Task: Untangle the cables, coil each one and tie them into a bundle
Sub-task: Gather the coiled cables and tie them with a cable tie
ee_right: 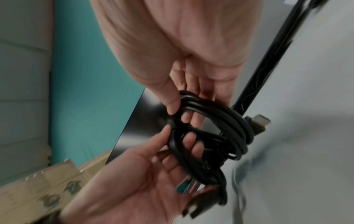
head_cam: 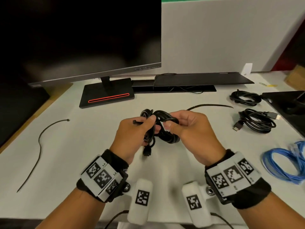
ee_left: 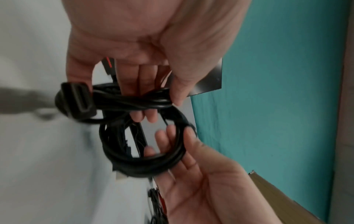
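Both of my hands are working on one black cable coil (head_cam: pixel 162 128), which I am holding up above the middle of the white table (head_cam: pixel 82 146). I am curling my left hand (head_cam: pixel 132 138) around the left side of the loops and pinching the head end of a black zip tie (head_cam: pixel 137 122) against them, while my right hand (head_cam: pixel 189 131) is gripping the right side, thumb pressing the strands from the near side. One plug (ee_left: pixel 80 101) is hanging off the coil's near edge. I am judging that the coil could spring apart if either grip slackens while I am threading the tie, since the loops are stiff and only my fingers are keeping them stacked; the dangling plug could also snag the tie or drag a loop out. Should the tie slip from my pinch, I would be fumbling for it one-handed. Two black coils (head_cam: pixel 257 123) are lying at the far right, a blue cable coil (head_cam: pixel 283 162) at the near right, and two spare zip ties (head_cam: pixel 39 146) are lying loose, one to the left and one beyond my hands. As for writing, I am reading "L3" on the left wristband (head_cam: pixel 102 176); its other markers are square codes, and the cardboard box's (ee_right: pixel 38 197) print is too blurred to read.
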The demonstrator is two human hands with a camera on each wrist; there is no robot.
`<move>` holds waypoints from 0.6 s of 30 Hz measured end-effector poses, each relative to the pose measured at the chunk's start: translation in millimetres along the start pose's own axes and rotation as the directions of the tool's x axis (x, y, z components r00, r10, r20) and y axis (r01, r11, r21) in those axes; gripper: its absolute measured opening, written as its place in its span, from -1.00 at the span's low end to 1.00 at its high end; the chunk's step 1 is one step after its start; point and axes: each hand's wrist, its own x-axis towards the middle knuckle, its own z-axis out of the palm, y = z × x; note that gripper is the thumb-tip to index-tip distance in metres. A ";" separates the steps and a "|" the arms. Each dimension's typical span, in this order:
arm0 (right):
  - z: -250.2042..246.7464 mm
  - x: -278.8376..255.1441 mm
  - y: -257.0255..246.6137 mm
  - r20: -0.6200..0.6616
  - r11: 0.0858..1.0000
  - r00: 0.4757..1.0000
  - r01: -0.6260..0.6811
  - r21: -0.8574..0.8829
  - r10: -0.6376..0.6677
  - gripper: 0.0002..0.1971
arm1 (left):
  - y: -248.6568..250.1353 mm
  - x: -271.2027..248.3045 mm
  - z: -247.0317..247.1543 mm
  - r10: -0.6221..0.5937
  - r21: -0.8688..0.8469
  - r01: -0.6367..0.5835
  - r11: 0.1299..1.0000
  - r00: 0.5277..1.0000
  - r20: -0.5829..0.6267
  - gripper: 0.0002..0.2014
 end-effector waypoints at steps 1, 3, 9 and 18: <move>4.7 -1.9 0.5 -0.007 1.000 1.000 0.015 -0.002 -0.015 -0.85 | -0.4 -1.1 2.3 -0.027 -0.041 0.027 0.999 1.000 -0.002 -0.77; 11.8 -6.5 1.5 -0.029 0.999 0.999 0.045 -0.005 -0.045 -0.85 | -0.6 -2.0 5.1 -0.098 -0.158 0.094 0.983 0.995 -0.017 -0.72; 16.9 -14.6 8.0 -0.057 0.994 0.996 0.059 -0.087 -0.064 -0.82 | -1.2 -1.8 6.8 -0.092 -0.177 0.086 0.981 0.995 -0.029 -0.68; 12.0 -9.9 17.0 -0.231 0.971 0.968 0.047 -0.235 -0.102 -0.71 | 4.6 -2.6 4.3 -0.065 -0.079 0.065 0.995 0.998 0.003 -0.68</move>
